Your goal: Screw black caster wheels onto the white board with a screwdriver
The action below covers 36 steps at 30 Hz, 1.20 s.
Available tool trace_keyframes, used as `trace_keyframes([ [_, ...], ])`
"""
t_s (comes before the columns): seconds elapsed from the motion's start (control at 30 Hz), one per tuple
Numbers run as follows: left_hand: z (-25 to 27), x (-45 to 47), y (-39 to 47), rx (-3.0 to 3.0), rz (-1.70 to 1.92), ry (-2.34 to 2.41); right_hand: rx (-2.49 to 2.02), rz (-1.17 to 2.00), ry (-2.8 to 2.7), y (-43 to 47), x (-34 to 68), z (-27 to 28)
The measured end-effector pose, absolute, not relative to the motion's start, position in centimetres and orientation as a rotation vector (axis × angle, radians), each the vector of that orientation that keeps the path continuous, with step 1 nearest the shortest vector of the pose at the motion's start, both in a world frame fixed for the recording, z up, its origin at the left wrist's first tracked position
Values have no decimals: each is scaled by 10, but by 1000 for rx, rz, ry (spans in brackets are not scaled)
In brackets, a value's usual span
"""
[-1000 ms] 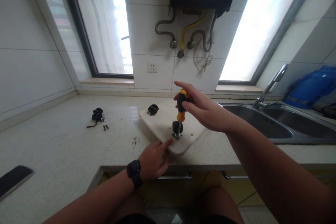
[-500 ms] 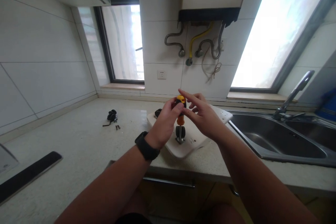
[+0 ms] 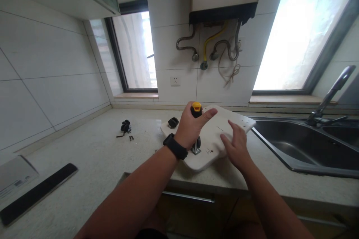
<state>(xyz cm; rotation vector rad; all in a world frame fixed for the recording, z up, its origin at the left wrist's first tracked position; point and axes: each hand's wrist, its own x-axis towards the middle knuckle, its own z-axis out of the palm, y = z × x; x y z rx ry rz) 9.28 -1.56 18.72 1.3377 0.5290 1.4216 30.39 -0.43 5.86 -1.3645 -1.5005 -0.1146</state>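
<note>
My left hand [image 3: 191,125] is wrapped round the handle of a screwdriver [image 3: 196,107], yellow and black at its top, with the thumb sticking out. The shaft points down at a caster wheel's metal plate [image 3: 196,151] on a white board [image 3: 215,123]; my hand hides most of the tool. Behind the shaft shows part of that caster's black wheel [image 3: 199,142]. Another black caster [image 3: 173,122] stands at the board's far left corner. My right hand [image 3: 236,145] is apart from the screwdriver, over the board's right edge, fingers spread and holding nothing.
Left on the counter lie loose black casters [image 3: 125,125] and several screws [image 3: 131,138]. A long black strip [image 3: 39,190] and a white box [image 3: 17,175] are at far left. The steel sink [image 3: 280,145] with its faucet [image 3: 322,104] borders the board on the right.
My right hand has left the screwdriver handle and moved right and down, its fingers spreading. My left hand stays on the screwdriver, its grip now wrapped further round. The camera view has shifted slightly.
</note>
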Motion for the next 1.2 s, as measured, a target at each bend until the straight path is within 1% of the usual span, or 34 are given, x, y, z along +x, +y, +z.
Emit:
trace_keyframes([
  [0.13, 187, 96, -3, 1286, 1271, 359, -1439, -162, -1588, 0, 311, 22],
  [0.2, 185, 94, 4, 1289, 1185, 290, -1426, -198, -1620, 2, 312, 14],
  [0.27, 183, 91, 10, 1309, 1180, 252, -1410, -234, -1614, 5, 313, 9],
  [0.37, 180, 83, 15, 1357, 1363, 285, -1379, -273, -1587, 8, 314, 5],
  [0.47, 178, 74, 14, 1422, 1576, 419, -1347, -292, -1583, 9, 315, 0],
  [0.6, 177, 67, 0, 1433, 1661, 570, -1317, -312, -1578, 9, 315, -4],
  [0.67, 178, 67, -6, 1429, 1593, 546, -1309, -315, -1581, 9, 316, -4],
  [0.87, 178, 52, 7, 1431, 1192, 329, -1282, -328, -1611, 7, 316, -5],
  [0.97, 169, 44, 16, 1409, 1111, 251, -1268, -341, -1628, 5, 313, -5],
  [1.1, 159, 51, 8, 1327, 1234, 212, -1257, -358, -1627, 6, 313, -6],
  [1.2, 156, 62, -2, 1254, 1381, 277, -1254, -368, -1612, 9, 315, -8],
])
